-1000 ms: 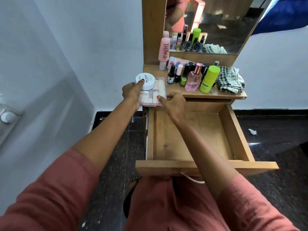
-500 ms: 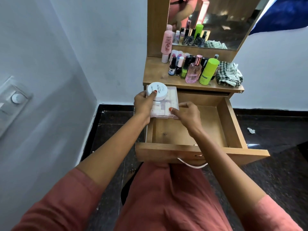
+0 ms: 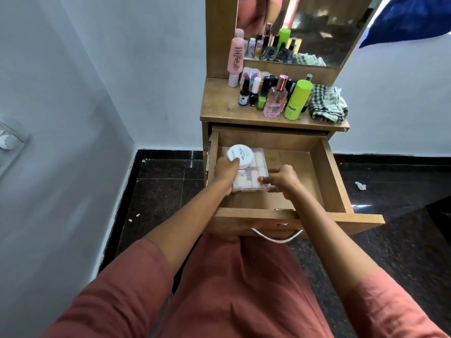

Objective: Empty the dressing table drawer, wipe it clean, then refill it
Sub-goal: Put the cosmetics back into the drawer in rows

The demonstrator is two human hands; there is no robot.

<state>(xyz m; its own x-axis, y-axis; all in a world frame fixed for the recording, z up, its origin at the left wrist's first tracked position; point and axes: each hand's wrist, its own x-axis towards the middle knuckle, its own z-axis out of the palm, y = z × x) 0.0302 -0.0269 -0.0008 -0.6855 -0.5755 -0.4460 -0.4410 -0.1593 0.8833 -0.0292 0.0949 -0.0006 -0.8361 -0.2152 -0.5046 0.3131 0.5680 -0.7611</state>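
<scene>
From the head camera, the clear plastic case (image 3: 251, 176) sits low in the left rear of the open drawer (image 3: 327, 172), with a white round tub (image 3: 240, 156) riding on its lid. The left hand (image 3: 225, 170) grips the case's left edge, thumb pinning the tub; the right hand (image 3: 283, 178) pinches the near right corner with curled fingers. The case looks light, stiff and smooth, best held by opposite edges and kept level, since the loose tub could slide. The left fingers underneath are hidden, the case's pale contents blur, and I cannot tell whether it touches the drawer floor.
</scene>
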